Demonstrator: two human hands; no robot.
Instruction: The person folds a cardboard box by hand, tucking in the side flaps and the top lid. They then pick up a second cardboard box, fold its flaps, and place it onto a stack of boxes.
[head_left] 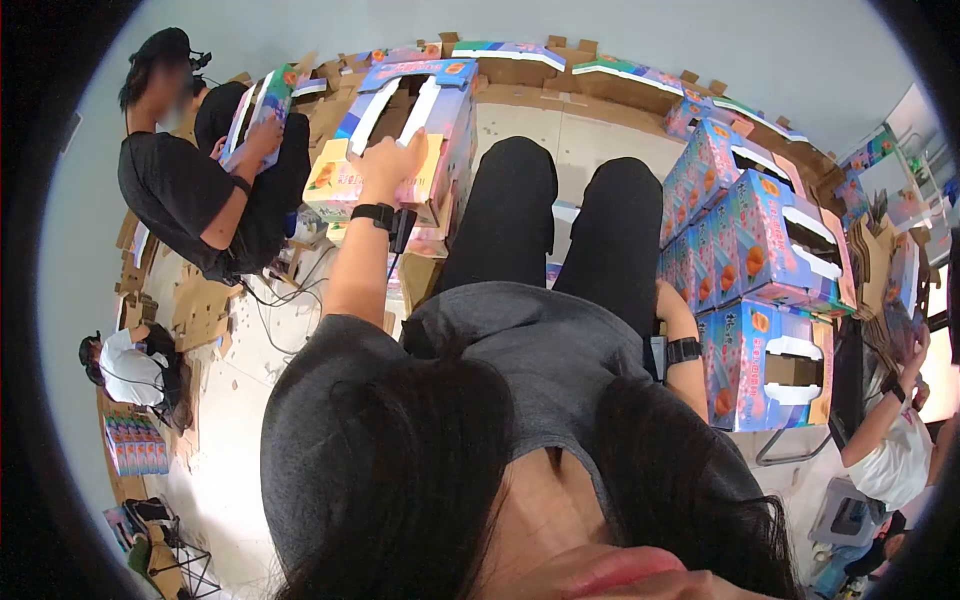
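At the upper left, a printed cardboard carton (pixel 455 130) in blue and pink stands with its oblong top opening facing me. White cut edges line the opening, and a yellow-orange printed panel forms the near side. My left hand (pixel 388 165) is at the near edge of this opening, its fingers curled over the cardboard. A black band with a small device circles that wrist. Down beside my right thigh is my right hand (pixel 664 300), close to the stacked cartons (pixel 735 240). Its fingers are mostly hidden, so I cannot see whether they hold anything.
Several printed cartons with oblong openings are stacked at my right. A person (pixel 180 170) at the left holds a similar carton (pixel 262 110). Flattened cardboard (pixel 200 300) and cables lie on the floor. Another person (pixel 140 370) sits further back; one more (pixel 895 450) is at far right.
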